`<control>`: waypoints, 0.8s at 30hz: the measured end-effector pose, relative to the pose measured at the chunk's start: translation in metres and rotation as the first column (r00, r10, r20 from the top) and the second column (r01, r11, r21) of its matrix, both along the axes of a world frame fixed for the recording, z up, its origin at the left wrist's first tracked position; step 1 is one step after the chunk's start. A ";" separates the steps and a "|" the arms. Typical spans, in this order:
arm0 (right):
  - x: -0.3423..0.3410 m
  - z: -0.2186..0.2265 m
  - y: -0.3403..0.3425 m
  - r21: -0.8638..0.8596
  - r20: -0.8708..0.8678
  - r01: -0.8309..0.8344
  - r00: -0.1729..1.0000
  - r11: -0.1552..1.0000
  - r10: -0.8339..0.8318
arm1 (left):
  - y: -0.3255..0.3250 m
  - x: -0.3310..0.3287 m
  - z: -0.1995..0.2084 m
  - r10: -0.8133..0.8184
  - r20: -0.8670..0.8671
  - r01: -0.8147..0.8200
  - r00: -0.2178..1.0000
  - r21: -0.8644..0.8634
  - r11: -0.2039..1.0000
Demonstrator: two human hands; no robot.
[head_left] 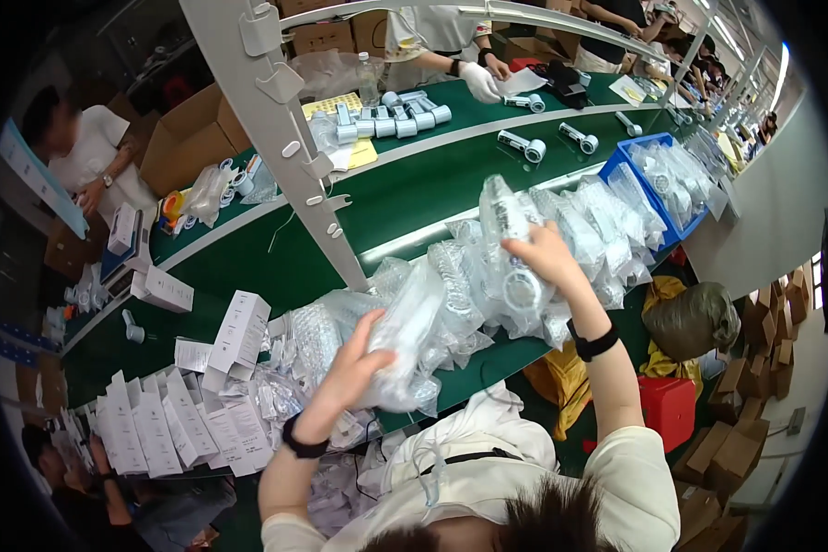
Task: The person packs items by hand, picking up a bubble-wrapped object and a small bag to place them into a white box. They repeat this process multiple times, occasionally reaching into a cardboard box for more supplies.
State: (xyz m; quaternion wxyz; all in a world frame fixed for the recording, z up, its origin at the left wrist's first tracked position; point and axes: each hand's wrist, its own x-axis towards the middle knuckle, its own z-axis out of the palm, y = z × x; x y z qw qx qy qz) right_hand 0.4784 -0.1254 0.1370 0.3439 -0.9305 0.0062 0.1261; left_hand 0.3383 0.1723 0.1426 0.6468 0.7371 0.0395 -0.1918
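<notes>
The left grip curls around the side of a clear bubble-wrap pouch; the right grip holds a bubble-wrapped handheld device, its round end below the fingers. Right of that grip, wrapped packages line the green surface toward a blue bin. White cartons stand left of the left grip.

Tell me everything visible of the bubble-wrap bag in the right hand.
The bubble-wrap bag is long, clear and crinkled, apparently soft plastic. Through it shows a pale device with a round, ring-like part at the end nearer the person. The right hand grips its side near the middle. Its far end tilts slightly left. Similar bags lie around it; contact with them and any seal are unclear.
</notes>
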 end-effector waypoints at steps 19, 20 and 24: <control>0.010 -0.066 0.033 -0.637 -0.044 -0.144 0.988 0.757 0.151 | -0.107 0.061 -0.095 -0.184 0.234 -0.038 0.955 0.708 0.705; 0.009 -0.064 0.033 -0.592 0.001 -0.146 0.983 0.793 0.181 | -0.108 0.060 -0.093 -0.201 0.219 -0.010 0.955 0.700 0.714; 0.010 -0.060 0.031 -0.529 0.046 -0.195 0.965 0.826 0.257 | -0.098 0.039 -0.084 -0.030 0.615 -0.388 0.788 0.533 0.752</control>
